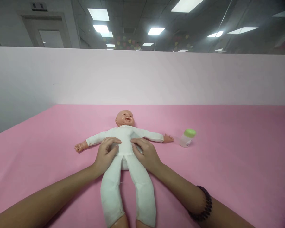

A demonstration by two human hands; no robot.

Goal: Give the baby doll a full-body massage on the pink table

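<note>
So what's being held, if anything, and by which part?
The left hand and right hand rest at either side of the doll's torso; whether they hold it cannot be told.

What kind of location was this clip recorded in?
Probably an office-like or training room: panel lights glow in the ceiling, a door with a small sign above it stands beyond a white partition, and a doll lies on a pink surface.

1. I see smooth, glossy plastic on the doll's head.
2. Its body looks like matt white cloth, creased and seamed.
3. The bottle reads to me as translucent, smooth plastic; its lid, opaque green plastic.
4. The pink tabletop looks smooth, mostly matt.
</note>
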